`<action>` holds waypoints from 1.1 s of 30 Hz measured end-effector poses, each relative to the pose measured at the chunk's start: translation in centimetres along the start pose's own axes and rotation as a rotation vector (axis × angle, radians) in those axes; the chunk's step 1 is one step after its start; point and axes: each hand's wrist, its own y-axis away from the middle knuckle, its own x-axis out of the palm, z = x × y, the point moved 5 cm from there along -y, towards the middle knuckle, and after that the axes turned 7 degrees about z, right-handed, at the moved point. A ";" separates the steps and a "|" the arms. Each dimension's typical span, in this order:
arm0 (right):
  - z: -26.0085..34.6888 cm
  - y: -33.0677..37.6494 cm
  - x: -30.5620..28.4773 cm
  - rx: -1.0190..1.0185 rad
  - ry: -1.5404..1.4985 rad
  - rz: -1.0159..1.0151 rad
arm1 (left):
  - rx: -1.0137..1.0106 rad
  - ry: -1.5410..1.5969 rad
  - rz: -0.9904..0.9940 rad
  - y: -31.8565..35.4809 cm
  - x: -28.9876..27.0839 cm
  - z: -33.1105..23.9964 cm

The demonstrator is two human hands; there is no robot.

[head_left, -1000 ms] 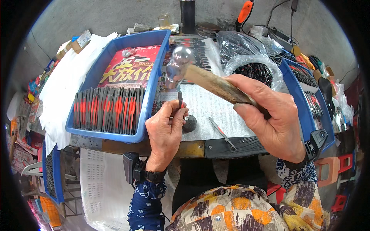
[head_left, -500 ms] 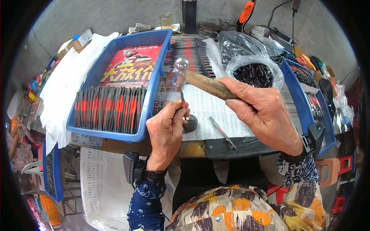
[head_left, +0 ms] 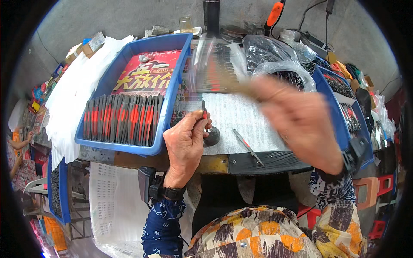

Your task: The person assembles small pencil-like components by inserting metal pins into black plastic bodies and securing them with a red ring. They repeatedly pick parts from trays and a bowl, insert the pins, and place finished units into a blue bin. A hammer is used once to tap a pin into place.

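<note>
From my remote station I am observing the left hand [head_left: 184, 141] pinching a slim black-and-red piece [head_left: 204, 110] between thumb and forefinger, its dark end projecting beyond them. The right hand [head_left: 297, 120], blurred, is gripping a hammer [head_left: 243, 88].

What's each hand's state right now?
Left hand: closed, holding a slim black-and-red piece upright.
Right hand: closed on a wooden handle, both blurred.
</note>
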 end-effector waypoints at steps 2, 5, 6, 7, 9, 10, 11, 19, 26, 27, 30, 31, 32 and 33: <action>-1.0 -0.3 0.9 0.040 0.068 0.099 | 0.003 -0.005 -0.004 -0.2 -0.1 0.0; -1.1 0.5 0.0 0.006 0.031 0.103 | -0.012 0.043 0.015 0.2 0.0 0.0; -1.6 0.5 -0.2 0.071 -0.001 0.090 | -0.020 0.031 0.018 0.0 0.0 0.0; -1.9 0.6 -0.4 0.139 -0.033 0.076 | -0.023 0.020 0.020 -0.1 0.0 0.0; -1.9 0.3 -0.2 0.078 0.021 0.008 | -0.027 0.022 0.008 0.0 -0.1 -0.3; -2.5 -0.1 0.4 0.126 0.065 0.030 | -0.026 0.036 -0.010 0.1 -0.2 -0.6; -3.0 -0.5 1.0 0.118 0.091 0.048 | -0.058 0.043 -0.019 0.2 -0.2 -0.7; -5.8 -2.5 7.0 0.114 0.161 0.063 | -0.049 0.119 -0.173 4.0 -2.6 -3.6; -7.2 -4.1 11.7 0.158 0.278 0.092 | -0.118 0.059 -0.148 6.6 -4.6 -4.1; -6.9 -4.2 12.1 0.101 0.281 0.039 | -0.115 0.063 -0.146 6.8 -4.7 -4.0; -5.8 -4.4 12.6 -0.184 0.251 -0.056 | -0.123 0.089 -0.142 7.1 -5.0 -3.5; -5.6 -4.5 12.9 -0.236 0.228 0.028 | -0.145 0.111 -0.154 7.3 -5.1 -3.4; -6.3 -4.7 13.3 -0.107 0.141 0.194 | -0.168 0.133 -0.168 7.5 -5.2 -3.3; -6.8 -4.7 13.5 0.024 0.008 0.306 | -0.185 0.162 -0.181 7.6 -5.3 -3.2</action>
